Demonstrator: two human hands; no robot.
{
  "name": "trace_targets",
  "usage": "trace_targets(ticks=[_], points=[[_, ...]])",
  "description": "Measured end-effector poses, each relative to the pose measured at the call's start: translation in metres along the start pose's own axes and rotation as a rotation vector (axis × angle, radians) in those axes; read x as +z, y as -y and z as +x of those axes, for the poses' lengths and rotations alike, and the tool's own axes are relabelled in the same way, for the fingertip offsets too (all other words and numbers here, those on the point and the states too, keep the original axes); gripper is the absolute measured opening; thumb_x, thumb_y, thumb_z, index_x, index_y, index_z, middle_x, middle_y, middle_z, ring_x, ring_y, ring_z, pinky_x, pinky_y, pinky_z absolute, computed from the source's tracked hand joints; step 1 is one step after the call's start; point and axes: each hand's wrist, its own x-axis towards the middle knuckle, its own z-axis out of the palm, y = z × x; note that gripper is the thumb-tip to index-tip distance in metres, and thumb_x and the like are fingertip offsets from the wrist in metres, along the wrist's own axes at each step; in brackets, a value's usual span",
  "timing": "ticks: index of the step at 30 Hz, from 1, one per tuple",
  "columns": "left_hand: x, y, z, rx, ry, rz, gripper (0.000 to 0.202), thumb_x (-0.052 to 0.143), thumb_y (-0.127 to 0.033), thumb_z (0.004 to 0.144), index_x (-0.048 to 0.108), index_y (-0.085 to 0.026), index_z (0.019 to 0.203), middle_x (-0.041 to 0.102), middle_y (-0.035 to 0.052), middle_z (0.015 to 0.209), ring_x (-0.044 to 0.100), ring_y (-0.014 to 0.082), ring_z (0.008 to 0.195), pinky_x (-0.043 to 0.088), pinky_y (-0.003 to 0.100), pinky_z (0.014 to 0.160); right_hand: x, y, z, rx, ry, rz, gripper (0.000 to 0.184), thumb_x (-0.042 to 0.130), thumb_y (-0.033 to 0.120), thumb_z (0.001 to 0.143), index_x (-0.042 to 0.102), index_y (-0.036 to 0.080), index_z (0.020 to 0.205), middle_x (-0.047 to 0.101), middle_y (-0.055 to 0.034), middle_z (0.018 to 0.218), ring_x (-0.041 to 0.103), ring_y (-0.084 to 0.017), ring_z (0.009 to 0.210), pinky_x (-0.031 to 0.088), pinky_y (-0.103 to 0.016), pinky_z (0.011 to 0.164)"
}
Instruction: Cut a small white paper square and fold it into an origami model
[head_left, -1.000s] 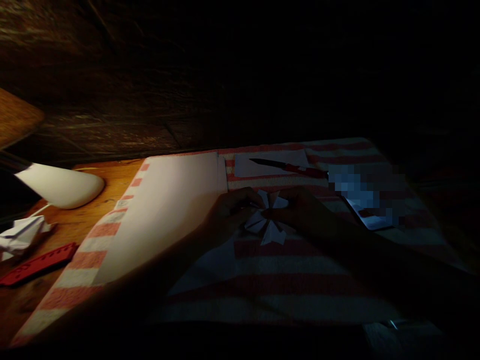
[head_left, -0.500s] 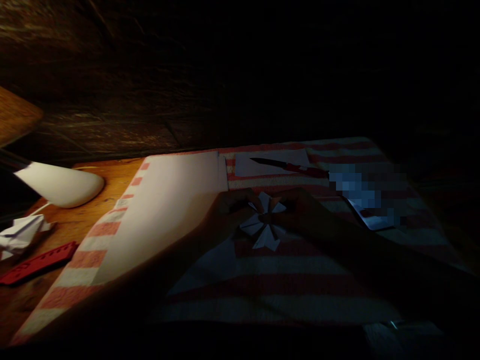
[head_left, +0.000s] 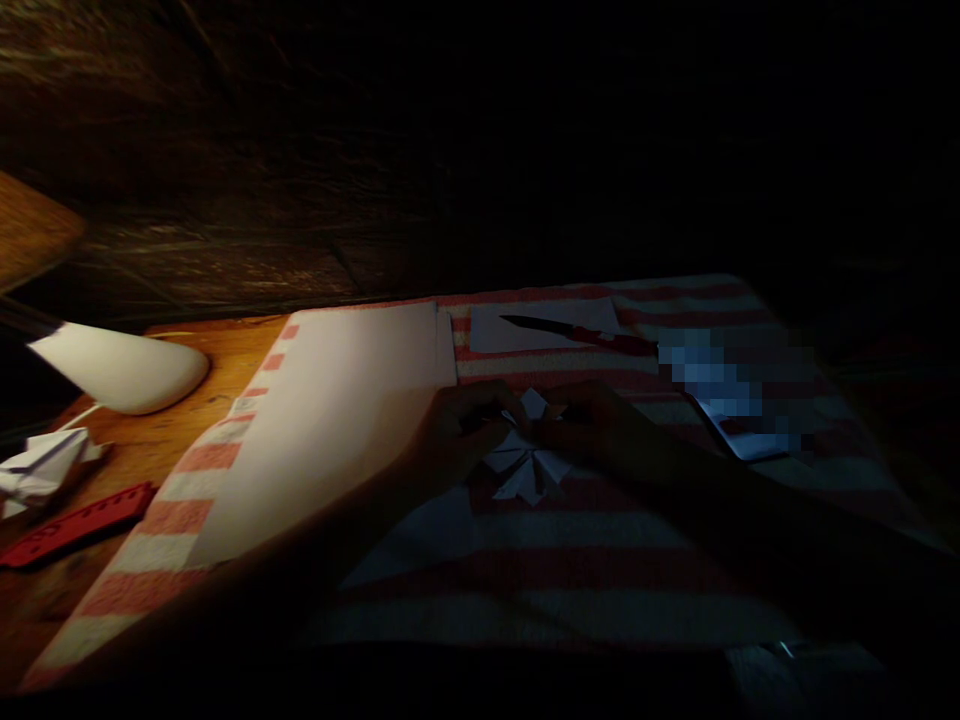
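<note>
Between my two hands is a folded white paper piece (head_left: 529, 468), its pointed flaps spreading out like a star or flower. My left hand (head_left: 466, 412) pinches its upper left side with thumb and fingers. From the right, my right hand (head_left: 592, 418) grips the upper right side, the fingertips of both hands close together near its middle. Shadow hides much of the fingers. Beneath the hands lies a red-and-white striped cloth (head_left: 585, 570), with a sheet of paper (head_left: 427, 540) partly under my left forearm.
Large white paper sheets (head_left: 330, 400) lie on the left. Behind the hands, a knife (head_left: 577, 330) rests on a smaller paper (head_left: 495, 330). A lit phone (head_left: 742, 440) lies right. At far left are a lamp (head_left: 127, 370), crumpled-looking folded paper (head_left: 49, 465) and a red ruler-like strip (head_left: 79, 522).
My fingertips have shifted slightly on the folded paper, coming closer together over its middle. The paper has tilted a little, and its upper flaps show less. Things around it have stayed put.
</note>
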Motion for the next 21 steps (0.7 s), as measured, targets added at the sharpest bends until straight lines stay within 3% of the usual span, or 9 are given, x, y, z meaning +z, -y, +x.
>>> trace_targets(ticks=[6, 15, 21], points=[[0.0009, -0.0018, 0.0005, 0.007, 0.034, -0.036, 0.012, 0.057, -0.018, 0.074, 0.069, -0.016, 0.076, 0.057, -0.0007, 0.069, 0.048, 0.0083, 0.055, 0.032, 0.02, 0.051, 0.0014, 0.0009, 0.0011, -0.022, 0.02, -0.052, 0.02, 0.074, 0.031, 0.078, 0.063, 0.017, 0.069, 0.057, 0.0023, 0.069, 0.047, -0.011, 0.062, 0.034, -0.025, 0.059], [0.0017, -0.0021, -0.0013, 0.024, 0.038, -0.024, 0.014, 0.056, -0.016, 0.072, 0.069, -0.016, 0.077, 0.057, -0.0004, 0.067, 0.047, 0.0087, 0.055, 0.03, 0.02, 0.048, 0.0041, 0.008, -0.0035, 0.066, 0.035, 0.049, 0.023, 0.074, 0.037, 0.08, 0.068, 0.015, 0.083, 0.058, 0.0013, 0.071, 0.047, -0.011, 0.061, 0.033, -0.024, 0.056], [0.001, -0.002, -0.0009, 0.069, 0.043, 0.01, 0.014, 0.056, -0.017, 0.08, 0.07, -0.016, 0.081, 0.058, -0.0003, 0.071, 0.05, 0.0091, 0.059, 0.034, 0.02, 0.052, 0.0026, 0.0036, 0.0003, 0.054, 0.024, -0.063, 0.029, 0.081, 0.04, 0.076, 0.071, 0.015, 0.084, 0.064, 0.0005, 0.073, 0.053, -0.012, 0.063, 0.039, -0.025, 0.058]])
